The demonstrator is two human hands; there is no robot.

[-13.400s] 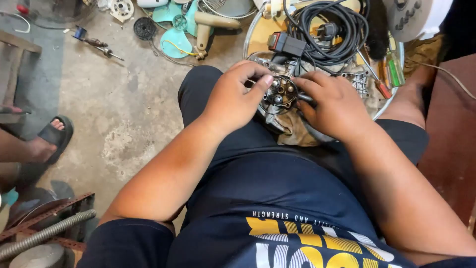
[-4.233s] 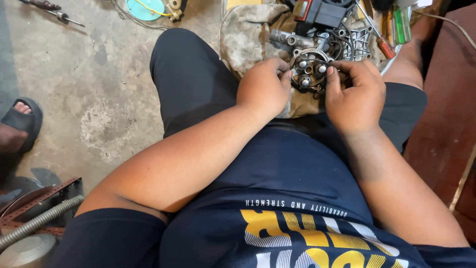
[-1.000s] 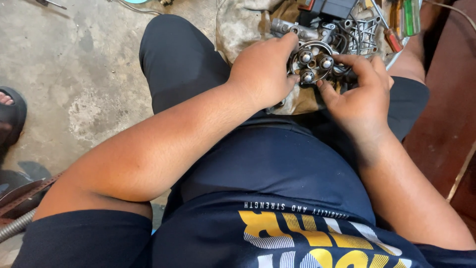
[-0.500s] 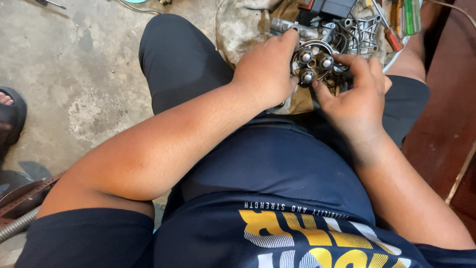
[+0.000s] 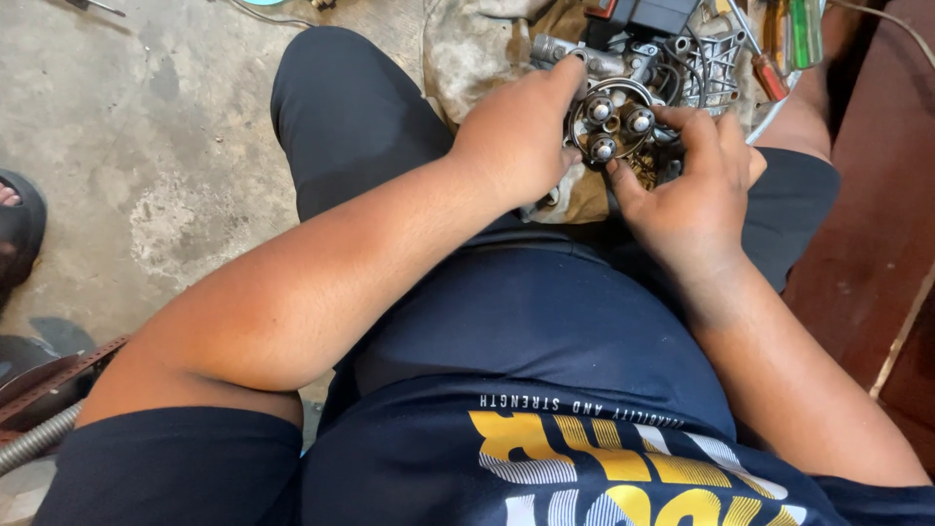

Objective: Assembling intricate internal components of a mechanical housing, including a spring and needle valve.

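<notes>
The metal part [image 5: 612, 122] sat in the person's lap, propped on a dirty rag [image 5: 477, 49] between the knees, with its round face turned up toward the head. Three small silver studs stood out of that face in a triangle, inside a dark ring. A pipe-like stub ran off its upper left side, so the part's long axis seemed to lie roughly left to right across the lap, though the hands hid much of the body.

Both hands met on it. The left hand [image 5: 516, 141] came in from the left, and its fingers curled over the left rim and the stub, gripping the part rather than lying flat. The right hand [image 5: 696, 185] came in from below and to the right. Its fingers were bent and drawn together against the right edge of the round face, and the thumb reached toward the lowest stud. Whether it pinched some small piece there I could not tell, since the fingertips covered the spot. The two hands were about equally near; the left looked to be steadying, and the right was the one placed at the studs.

Just beyond the part lay a black box [image 5: 657, 15] and a grey cast housing [image 5: 716, 68], with screwdrivers [image 5: 794, 34] at the far right. The floor [image 5: 127, 146] to the left was bare stained concrete, and another person's sandalled foot [image 5: 15, 229] showed at its edge. A dark red board [image 5: 877, 224] ran along the right side.
</notes>
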